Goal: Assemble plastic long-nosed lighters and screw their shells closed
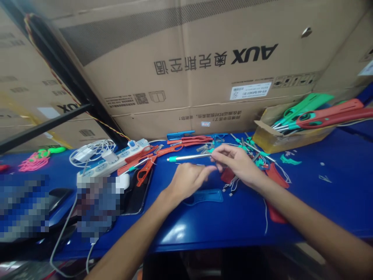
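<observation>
My right hand (233, 162) pinches the end of a slim metal lighter tube (192, 156) that has green plastic parts and points left. Close beside it, my left hand (189, 179) has its fingers curled and its thumb reaching toward the right fingertips; what it holds, if anything, is hidden. Under the hands a blue plastic lighter shell half (208, 196) lies on the blue table. Beneath the right wrist are thin white wires with small metal ends (231, 186) and a red shell piece (276, 177).
An open cardboard box (268, 138) of green and red stick lighters (332, 114) stands at right. Orange shell pieces (145, 171) lie against a white power strip (116, 161). A dark phone (141, 198) rests at left. Large cartons (189, 31) wall off the back.
</observation>
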{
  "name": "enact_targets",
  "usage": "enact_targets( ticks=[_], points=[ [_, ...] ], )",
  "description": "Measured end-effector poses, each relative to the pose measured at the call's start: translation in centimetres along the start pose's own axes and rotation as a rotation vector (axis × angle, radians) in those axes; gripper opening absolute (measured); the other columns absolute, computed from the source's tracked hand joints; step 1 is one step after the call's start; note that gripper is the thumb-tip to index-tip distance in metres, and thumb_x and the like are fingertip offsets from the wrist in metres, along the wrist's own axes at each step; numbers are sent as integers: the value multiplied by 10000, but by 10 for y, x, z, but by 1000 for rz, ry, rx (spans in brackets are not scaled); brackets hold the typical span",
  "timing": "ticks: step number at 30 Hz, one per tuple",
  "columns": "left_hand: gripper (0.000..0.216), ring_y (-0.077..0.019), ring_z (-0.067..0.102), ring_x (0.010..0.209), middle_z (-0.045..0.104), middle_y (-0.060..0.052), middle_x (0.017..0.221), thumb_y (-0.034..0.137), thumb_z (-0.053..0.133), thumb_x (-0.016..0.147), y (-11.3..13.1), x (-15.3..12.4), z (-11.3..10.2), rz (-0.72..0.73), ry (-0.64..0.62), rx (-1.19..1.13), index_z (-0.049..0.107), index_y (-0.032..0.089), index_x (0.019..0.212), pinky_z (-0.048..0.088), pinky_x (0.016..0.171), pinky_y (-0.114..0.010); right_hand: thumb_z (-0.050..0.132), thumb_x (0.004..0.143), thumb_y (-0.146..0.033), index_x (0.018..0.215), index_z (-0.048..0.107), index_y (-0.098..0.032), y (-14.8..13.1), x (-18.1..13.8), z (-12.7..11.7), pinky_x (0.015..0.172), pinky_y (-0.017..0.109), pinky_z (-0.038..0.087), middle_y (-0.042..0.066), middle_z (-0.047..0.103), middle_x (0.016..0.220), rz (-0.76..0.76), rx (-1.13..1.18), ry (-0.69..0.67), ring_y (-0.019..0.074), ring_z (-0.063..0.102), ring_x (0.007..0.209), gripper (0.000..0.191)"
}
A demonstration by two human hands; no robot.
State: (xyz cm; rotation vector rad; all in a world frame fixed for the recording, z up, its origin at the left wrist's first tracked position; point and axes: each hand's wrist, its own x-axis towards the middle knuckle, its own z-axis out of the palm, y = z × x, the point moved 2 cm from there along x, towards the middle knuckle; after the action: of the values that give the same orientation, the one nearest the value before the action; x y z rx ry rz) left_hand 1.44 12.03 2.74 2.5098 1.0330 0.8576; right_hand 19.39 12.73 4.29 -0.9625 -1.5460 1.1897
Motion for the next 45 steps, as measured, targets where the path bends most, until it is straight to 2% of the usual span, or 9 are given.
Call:
enact_targets(
  ticks=[3, 7, 13, 16, 19, 24, 28, 39, 45],
  points=[
    [406, -169, 635, 644, 713, -29, 663, 389, 525, 1021, 11, -2, -6, 277, 176, 69, 685, 186, 708, 486, 675, -303, 696, 896, -471, 866, 668, -204, 0, 0, -4, 594, 296, 456, -6, 653, 737, -130, -220, 44, 136, 573, 593, 271],
    [197, -246, 633, 1077, 757, -79, 1075, 338, 620, 973, 10, 1, -18, 247, 489, 76, 668, 205, 1111, 459, 1012, -434, 600, 980, -418, 904, 682, -225, -1, -4, -1, 746, 351, 486, 37, 707, 880, -358, -532, 74, 198, 644, 793, 223],
    [351, -250, 674, 1141, 700, -112, 1278, 291, 534, 1022, -14, 6, -14, 173, 88, -24, 531, 227, 1367, 506, 1029, -468, 563, 1010, -390, 953, 664, -242, 0, -6, 4, 827, 379, 499, 45, 719, 972, -446, -584, 43, 215, 666, 900, 187],
    [437, -225, 697, 1139, 661, -103, 1361, 213, 439, 1047, -19, 4, -12, 155, 34, -140, 436, 273, 1479, 564, 974, -409, 614, 975, -403, 1073, 639, -248, 0, -4, -3, 794, 377, 511, 49, 717, 1037, -369, -594, 46, 211, 670, 861, 185],
    [494, -202, 693, 1151, 598, -98, 1449, 169, 407, 1043, -22, 3, -16, 173, 26, -164, 401, 288, 1522, 555, 1009, -383, 725, 883, -436, 1223, 587, -247, -3, 0, -16, 768, 373, 522, 66, 712, 1112, -292, -568, 59, 213, 674, 844, 412],
    [415, -200, 728, 1034, 691, -107, 1274, 195, 403, 1047, -33, 2, -24, 114, 87, -142, 497, 234, 1449, 580, 941, -358, 541, 978, -538, 1062, 643, -199, -10, 4, -33, 586, 306, 469, 22, 698, 790, -150, -390, 24, 139, 597, 573, 364],
    [376, -199, 718, 1020, 716, -100, 1172, 233, 410, 1052, -36, 2, -26, 79, 126, -116, 517, 220, 1412, 558, 943, -349, 485, 1006, -531, 863, 648, -186, -14, 4, -30, 595, 286, 470, 25, 684, 763, -143, -317, -5, 111, 576, 565, 407],
    [303, -186, 693, 805, 739, -36, 968, 304, 441, 1046, -19, -3, -35, -10, 134, 27, 578, 224, 1304, 468, 747, -275, 657, 899, -519, 1020, 707, -194, -14, 1, -25, 586, 303, 529, 41, 731, 835, -92, -215, 28, 133, 611, 611, 351],
    [265, -149, 643, 645, 731, -10, 797, 417, 540, 1010, -17, -2, -40, 2, 189, 89, 675, 198, 1074, 409, 631, -245, 672, 900, -491, 1043, 704, -216, -17, -3, -21, 577, 304, 527, 36, 739, 814, -129, -189, 16, 136, 614, 599, 312]
  ],
)
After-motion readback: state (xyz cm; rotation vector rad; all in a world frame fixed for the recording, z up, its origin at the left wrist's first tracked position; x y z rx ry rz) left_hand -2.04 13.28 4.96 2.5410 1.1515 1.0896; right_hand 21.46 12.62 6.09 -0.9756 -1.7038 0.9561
